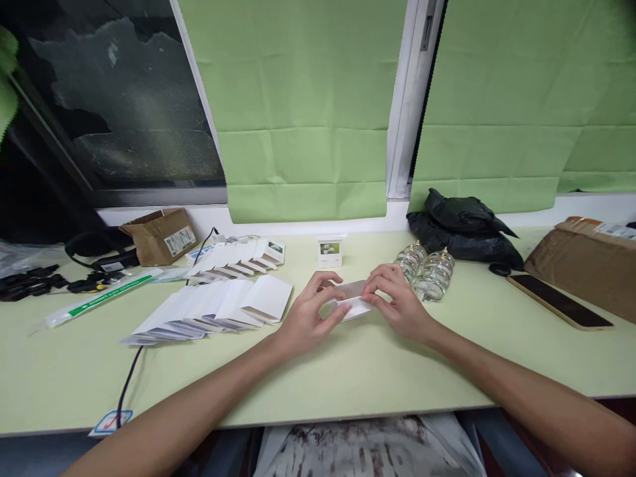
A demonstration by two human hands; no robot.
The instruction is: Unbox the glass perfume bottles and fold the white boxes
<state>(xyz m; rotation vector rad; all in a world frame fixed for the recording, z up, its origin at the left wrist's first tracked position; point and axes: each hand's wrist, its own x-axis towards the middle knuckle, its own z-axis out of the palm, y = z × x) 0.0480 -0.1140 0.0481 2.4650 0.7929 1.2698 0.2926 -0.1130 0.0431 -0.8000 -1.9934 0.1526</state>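
Observation:
Both my hands meet over the middle of the pale green table (348, 371). My left hand (311, 315) and my right hand (397, 301) pinch a small flat white carton (352, 299) from either end, fingers curled onto its edges. To the left lies a fanned row of flat white cartons (218, 308), with a second fanned row (238, 258) behind it. A small upright printed box (330, 252) stands just beyond my hands. Two ribbed glass jars (427, 271) lie on their sides right of my right hand.
A black plastic bag (462, 228) sits at the back right by the window, with a phone (559, 301) and a brown parcel (586, 265) further right. At the back left are a small cardboard box (161, 235), black parts (34, 281), a long wrapped strip (99, 298) and a black cable (130, 377).

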